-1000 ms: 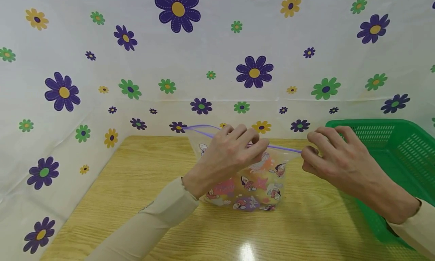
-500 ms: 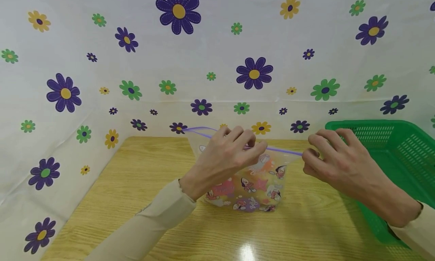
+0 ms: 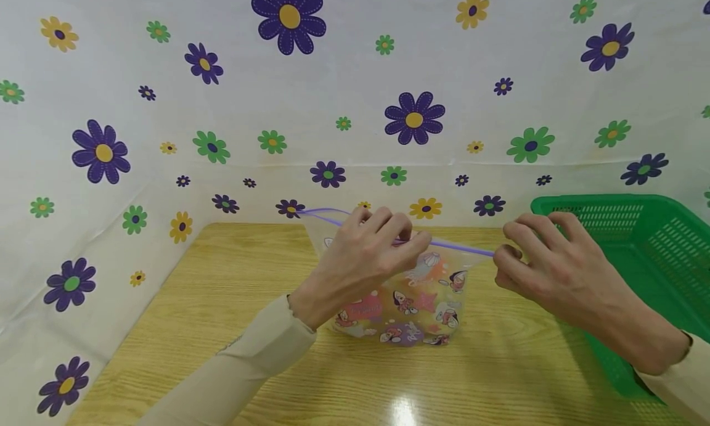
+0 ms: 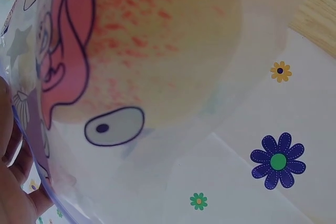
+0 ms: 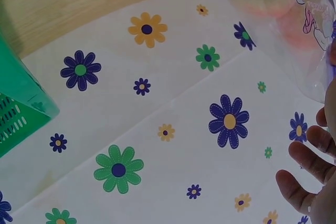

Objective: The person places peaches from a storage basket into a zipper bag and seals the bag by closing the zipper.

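Note:
A clear zip bag (image 3: 424,303) printed with pink cartoon figures stands upright on the table, its purple zip strip (image 3: 460,248) along the top. My left hand (image 3: 368,250) pinches this strip near its middle, between thumb and curled fingers. At the bag's right top corner my right hand (image 3: 546,259) pinches the strip's end. Left of my left hand, the two edges of the strip stand apart. Through the plastic, the left wrist view shows a round yellow and red fruit (image 4: 173,40), apple-like. The bag hides its full outline.
On the right a green plastic basket (image 3: 627,247) with slotted walls stands under and beside my right forearm. Behind the wooden table (image 3: 233,278) rises a white sheet (image 3: 344,74) printed with flowers, which also runs along the left side.
My left hand has slid slightly left along the zip strip, baring more of it on the right. My right hand keeps its pinch on the corner and sits slightly lower.

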A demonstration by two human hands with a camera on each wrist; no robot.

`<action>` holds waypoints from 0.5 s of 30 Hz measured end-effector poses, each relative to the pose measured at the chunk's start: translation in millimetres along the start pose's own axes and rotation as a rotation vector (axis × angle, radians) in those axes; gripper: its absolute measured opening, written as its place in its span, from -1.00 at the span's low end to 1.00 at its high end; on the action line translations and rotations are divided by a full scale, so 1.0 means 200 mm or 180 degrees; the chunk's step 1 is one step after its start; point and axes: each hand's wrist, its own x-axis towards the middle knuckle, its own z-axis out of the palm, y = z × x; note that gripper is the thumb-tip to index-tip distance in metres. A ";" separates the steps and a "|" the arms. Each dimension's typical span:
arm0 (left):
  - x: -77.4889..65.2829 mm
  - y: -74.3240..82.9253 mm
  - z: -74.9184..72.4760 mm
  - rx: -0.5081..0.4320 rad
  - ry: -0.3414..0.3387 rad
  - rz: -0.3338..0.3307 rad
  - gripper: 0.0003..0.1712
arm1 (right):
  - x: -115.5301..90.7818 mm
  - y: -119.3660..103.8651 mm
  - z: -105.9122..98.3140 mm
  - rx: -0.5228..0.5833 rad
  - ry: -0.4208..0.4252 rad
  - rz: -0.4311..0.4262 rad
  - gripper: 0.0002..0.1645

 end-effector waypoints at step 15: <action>-0.01 -0.02 0.00 -0.0050 -0.0016 -0.0055 -0.91 | -0.01 0.01 -0.01 0.0176 -0.0076 0.0059 -0.39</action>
